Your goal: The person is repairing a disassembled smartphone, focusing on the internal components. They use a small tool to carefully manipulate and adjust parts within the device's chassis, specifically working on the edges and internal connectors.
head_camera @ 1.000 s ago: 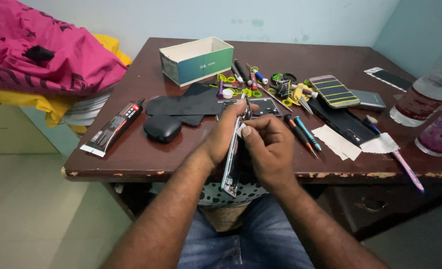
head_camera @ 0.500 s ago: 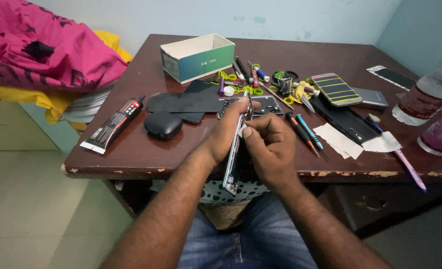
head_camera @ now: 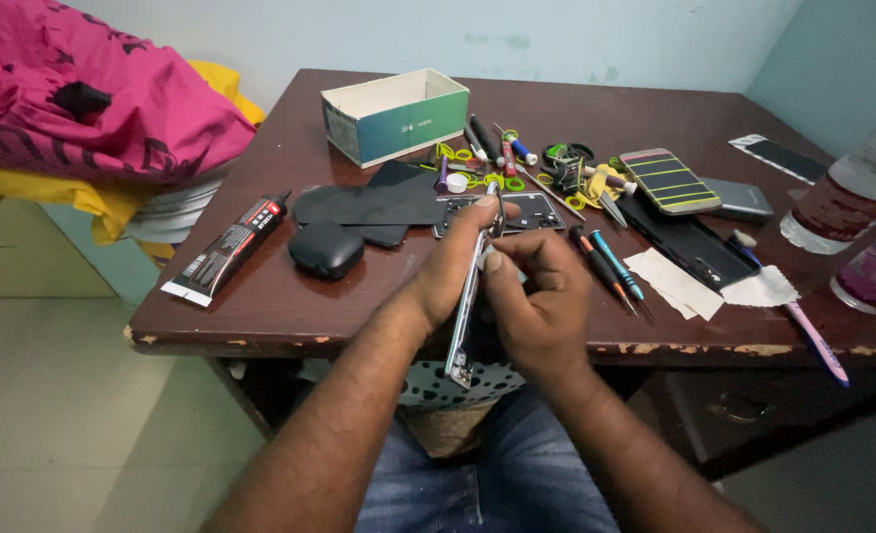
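Smartphone point(head_camera: 464, 314) held edge-on between both hands, over desk edge point(head_camera: 260, 341), above lap. Left hand point(head_camera: 455, 268) gripping upper edge, fingers wrapped over top; right hand point(head_camera: 536, 301) closed on opposite side, thumb pressing seam. Risk: thin body flexes or cracks under prying pressure; slip drops it to floor, no support beneath. Nearby: screwdrivers point(head_camera: 610, 268) just beside right hand could get knocked off; black pouch point(head_camera: 327, 249) near left; glue tube point(head_camera: 223, 252) near desk edge; water bottle point(head_camera: 847, 192) far right, spill hazard.
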